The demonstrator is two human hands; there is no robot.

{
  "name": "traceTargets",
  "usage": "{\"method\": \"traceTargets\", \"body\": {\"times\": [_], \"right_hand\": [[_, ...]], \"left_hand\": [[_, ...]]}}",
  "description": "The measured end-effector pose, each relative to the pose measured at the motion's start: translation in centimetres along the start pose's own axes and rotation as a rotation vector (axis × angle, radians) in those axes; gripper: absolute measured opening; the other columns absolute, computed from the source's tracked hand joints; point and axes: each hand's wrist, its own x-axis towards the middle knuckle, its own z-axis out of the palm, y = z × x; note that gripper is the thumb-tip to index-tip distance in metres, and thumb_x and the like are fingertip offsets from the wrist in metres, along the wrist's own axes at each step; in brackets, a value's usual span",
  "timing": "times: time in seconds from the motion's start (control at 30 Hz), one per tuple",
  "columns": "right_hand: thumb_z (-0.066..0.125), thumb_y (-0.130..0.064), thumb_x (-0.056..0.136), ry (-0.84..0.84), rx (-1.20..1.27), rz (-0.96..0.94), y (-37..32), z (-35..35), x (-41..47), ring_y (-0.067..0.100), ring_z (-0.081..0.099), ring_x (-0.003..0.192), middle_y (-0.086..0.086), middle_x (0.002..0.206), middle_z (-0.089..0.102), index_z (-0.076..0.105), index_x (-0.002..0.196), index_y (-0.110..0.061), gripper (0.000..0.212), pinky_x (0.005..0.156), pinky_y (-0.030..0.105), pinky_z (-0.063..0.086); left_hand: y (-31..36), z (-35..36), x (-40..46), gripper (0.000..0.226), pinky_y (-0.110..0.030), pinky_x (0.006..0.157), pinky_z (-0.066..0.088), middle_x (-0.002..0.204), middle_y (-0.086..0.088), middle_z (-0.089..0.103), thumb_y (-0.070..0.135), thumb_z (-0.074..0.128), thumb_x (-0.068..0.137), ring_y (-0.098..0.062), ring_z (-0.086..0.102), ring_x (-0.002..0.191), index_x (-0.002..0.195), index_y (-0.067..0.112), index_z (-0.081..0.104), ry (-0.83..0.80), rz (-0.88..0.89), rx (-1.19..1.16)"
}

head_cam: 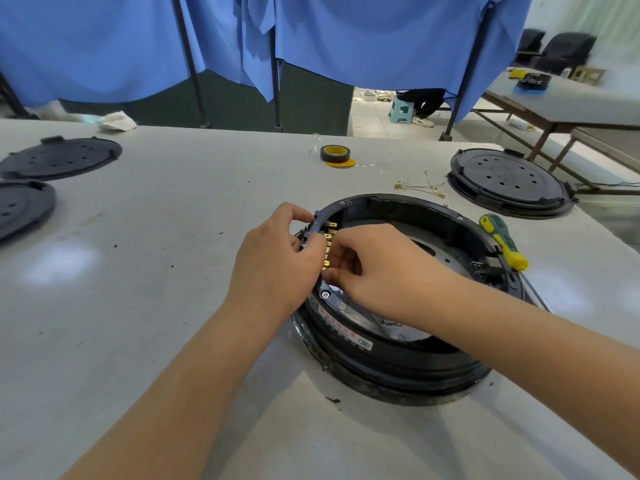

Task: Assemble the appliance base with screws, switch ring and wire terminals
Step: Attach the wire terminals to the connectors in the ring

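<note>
A round black appliance base (398, 355) lies open side up on the white table (156, 306). On its left rim sits a black switch block with brass terminals (330, 227). My left hand (277, 258) grips that block from the outside, thumb and fingers curled on it. From inside the ring, my right hand (374, 268) pinches at the brass terminals; what its fingertips hold is hidden. A green and yellow screwdriver (504, 242) rests on the base's right rim. Loose white wires with terminals (420, 185) lie on the table behind the base.
A roll of black and yellow tape (335, 154) lies at the back centre. Black round covers lie at far right (507, 181) and far left (60, 159), (20, 209). Blue cloth (311, 36) hangs behind the table; a person sits on a stool (401, 110) beyond it.
</note>
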Motion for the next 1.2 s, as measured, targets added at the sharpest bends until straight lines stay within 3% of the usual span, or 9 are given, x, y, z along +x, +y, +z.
{"method": "traceTargets", "body": {"times": [0.27,0.47,0.57,0.73,0.83,0.93,1.0,1.13,1.2], "right_hand": [[0.071,-0.031,0.079,-0.027,0.056,-0.073,0.9,-0.6,-0.1,0.004,0.053,0.065,-0.012,0.066,0.056,0.057,0.075,-0.028,0.015,0.065,0.031,0.049],[0.07,-0.026,0.084,0.06,0.203,-0.035,1.9,-1.7,0.0,0.005,0.058,0.068,-0.01,0.071,0.064,0.069,0.083,-0.024,0.002,0.063,0.02,0.049],[0.068,-0.025,0.085,0.124,0.266,0.022,2.7,-2.8,0.1,-0.001,0.059,0.067,-0.015,0.07,0.065,0.069,0.079,-0.029,0.007,0.06,0.01,0.045],[0.067,-0.023,0.086,0.202,0.266,0.124,5.2,-4.9,-0.1,-0.002,0.061,0.068,-0.011,0.073,0.067,0.069,0.082,-0.028,0.006,0.063,0.009,0.048],[0.068,-0.025,0.084,0.32,0.263,0.198,7.5,-6.4,0.0,-0.003,0.062,0.073,-0.012,0.075,0.069,0.07,0.082,-0.027,0.004,0.063,0.004,0.046],[0.068,-0.024,0.084,0.409,0.27,0.313,10.2,-7.4,0.2,0.004,0.062,0.073,-0.01,0.078,0.069,0.069,0.081,-0.026,0.004,0.066,0.012,0.046],[0.068,-0.024,0.086,0.386,0.269,0.409,11.9,-8.0,0.3,0.009,0.062,0.075,-0.005,0.081,0.068,0.068,0.083,-0.024,0.002,0.067,0.019,0.047],[0.061,-0.03,0.091,0.129,0.205,0.512,13.6,-8.0,-0.2,0.008,0.062,0.076,-0.005,0.086,0.068,0.068,0.092,-0.022,0.011,0.056,0.015,0.045],[0.055,-0.033,0.094,0.085,0.145,0.492,13.5,-7.5,-0.3,0.006,0.06,0.079,-0.006,0.09,0.068,0.069,0.093,-0.024,0.017,0.059,0.016,0.044]], "left_hand": [[0.0,-0.1,0.2,0.015,-0.035,0.055,0.045,0.043,-0.003,0.048,0.021,0.058,0.082,-0.014,0.042,0.042,0.097,0.025,0.061,-0.023,-0.015,-0.037],[-0.3,-0.5,0.3,0.011,-0.02,0.046,0.031,0.038,0.007,0.037,0.022,0.063,0.079,-0.009,0.035,0.039,0.089,0.027,0.064,-0.028,-0.027,-0.09],[-0.3,-0.5,0.4,0.013,-0.012,0.05,0.036,0.055,0.009,0.05,0.021,0.068,0.079,-0.004,0.047,0.051,0.09,0.028,0.067,0.014,0.002,-0.096],[-0.2,0.0,0.4,0.031,-0.005,0.07,0.041,0.105,0.016,0.06,0.019,0.069,0.082,0.005,0.056,0.099,0.109,0.034,0.065,-0.047,-0.03,-0.199],[-0.1,0.0,0.5,0.036,0.001,0.066,0.041,0.106,0.014,0.065,0.012,0.068,0.083,0.01,0.059,0.096,0.109,0.038,0.066,-0.121,-0.098,-0.317],[0.1,-0.1,0.5,0.04,-0.004,0.068,0.046,0.096,0.019,0.068,0.006,0.067,0.084,0.011,0.062,0.087,0.097,0.044,0.067,-0.13,-0.138,-0.411],[0.0,-0.1,0.4,0.041,-0.014,0.075,0.049,0.094,0.019,0.07,0.005,0.067,0.084,0.005,0.065,0.09,0.094,0.045,0.068,-0.127,-0.152,-0.423],[0.0,-0.3,0.5,0.04,-0.004,0.07,0.045,0.096,0.018,0.07,0.005,0.066,0.083,0.003,0.063,0.095,0.093,0.044,0.069,-0.115,-0.132,-0.37],[-0.1,-0.5,0.6,0.04,-0.013,0.081,0.047,0.098,0.015,0.07,0.003,0.066,0.082,-0.003,0.063,0.1,0.094,0.041,0.069,-0.099,-0.133,-0.354]]}}
